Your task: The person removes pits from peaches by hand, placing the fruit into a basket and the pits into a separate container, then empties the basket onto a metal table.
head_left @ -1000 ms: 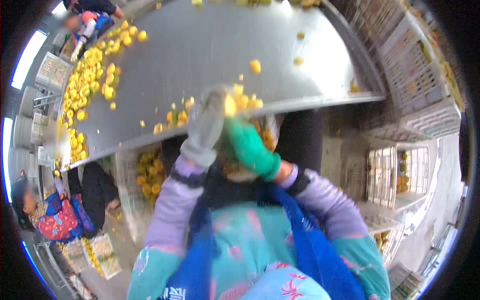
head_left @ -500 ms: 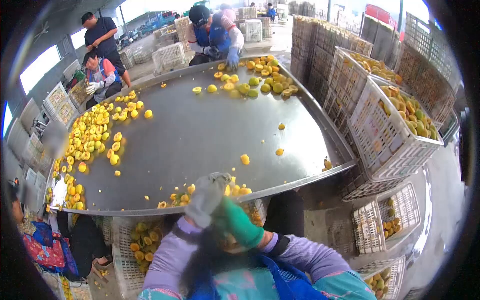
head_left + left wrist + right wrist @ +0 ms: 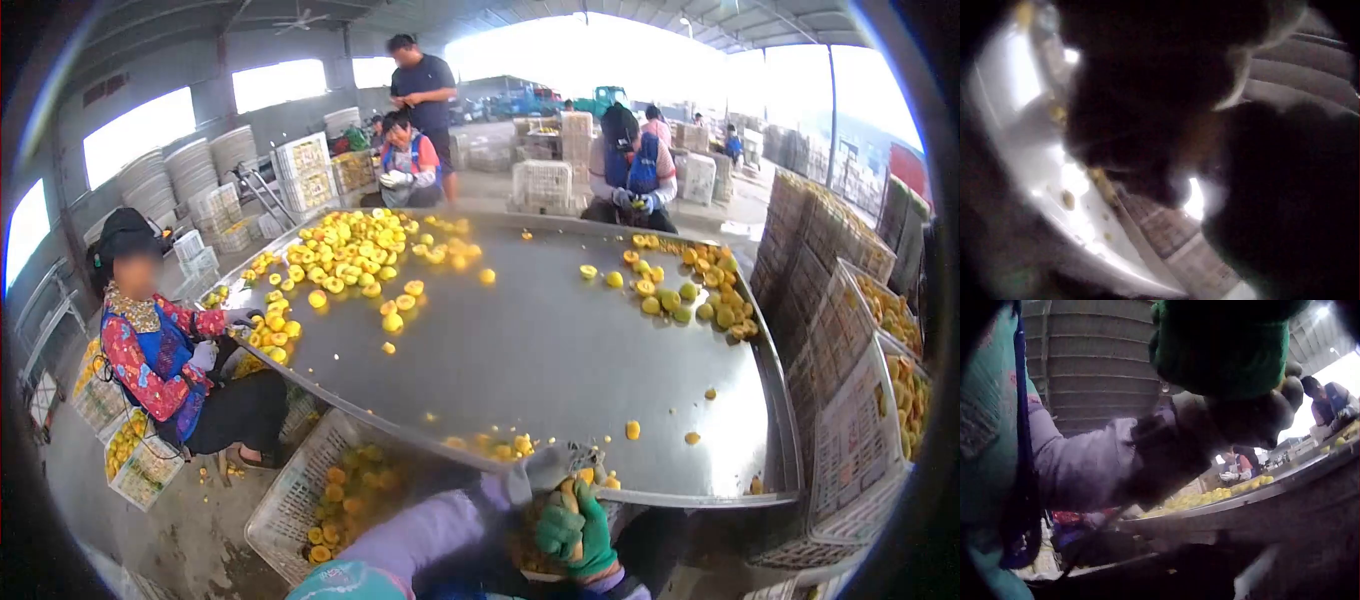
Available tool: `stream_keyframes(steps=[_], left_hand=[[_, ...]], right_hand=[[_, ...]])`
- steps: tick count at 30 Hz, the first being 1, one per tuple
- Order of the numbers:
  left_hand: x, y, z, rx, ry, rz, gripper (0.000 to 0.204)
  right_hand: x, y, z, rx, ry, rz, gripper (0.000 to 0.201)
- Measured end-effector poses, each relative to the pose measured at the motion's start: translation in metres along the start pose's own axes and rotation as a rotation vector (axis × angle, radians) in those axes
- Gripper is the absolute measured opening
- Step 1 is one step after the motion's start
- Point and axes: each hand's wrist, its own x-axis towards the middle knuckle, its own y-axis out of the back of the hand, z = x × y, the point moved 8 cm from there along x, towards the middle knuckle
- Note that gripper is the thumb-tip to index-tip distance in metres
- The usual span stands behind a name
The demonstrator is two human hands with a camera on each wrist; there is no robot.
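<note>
My left hand (image 3: 545,470), in a grey glove, is at the near edge of the metal table (image 3: 560,370), beside my right hand (image 3: 578,530), in a green glove with its fingers curled. An orange-brown fruit (image 3: 570,492) shows partly between them, gripped by the right hand. In the right wrist view, rounded grey fingers (image 3: 1285,403) of the left hand curl against the green glove (image 3: 1229,356), with a small orange patch between. Cut yellow fruit (image 3: 523,444) lies just beyond the left hand. The left wrist view is mostly dark, hiding the grip.
Yellow halves (image 3: 345,250) are heaped at the table's far left, more fruit (image 3: 715,285) at the far right. A white crate of fruit (image 3: 290,510) stands below the near edge; stacked crates (image 3: 850,400) flank the right. A seated person (image 3: 165,350) works at the left; others are beyond the table.
The head view has swung up and left, showing more of the hall. Both hands stay close together by the near edge; the green-gloved hand now shows its curled fingers.
</note>
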Motion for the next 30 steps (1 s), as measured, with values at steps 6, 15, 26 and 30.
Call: stream_keyframes(steps=[6,15,26,30], left_hand=[[-0.055,0.033,-0.023,-0.334,-0.082,0.727,0.033],[-0.209,0.159,0.047,1.564,0.387,1.037,0.018],[-0.108,0.191,-0.040,1.326,0.579,0.613,0.030],[-0.109,0.194,-0.046,1.253,0.536,0.544,0.033]], right_hand=[[-0.003,-0.018,0.022,0.063,-0.219,-0.432,0.031],[0.006,0.171,0.006,-1.279,0.207,-0.120,0.020],[0.009,0.170,-0.034,-1.749,0.137,0.443,0.027],[-0.035,0.081,-0.079,-1.292,0.119,0.675,0.028]])
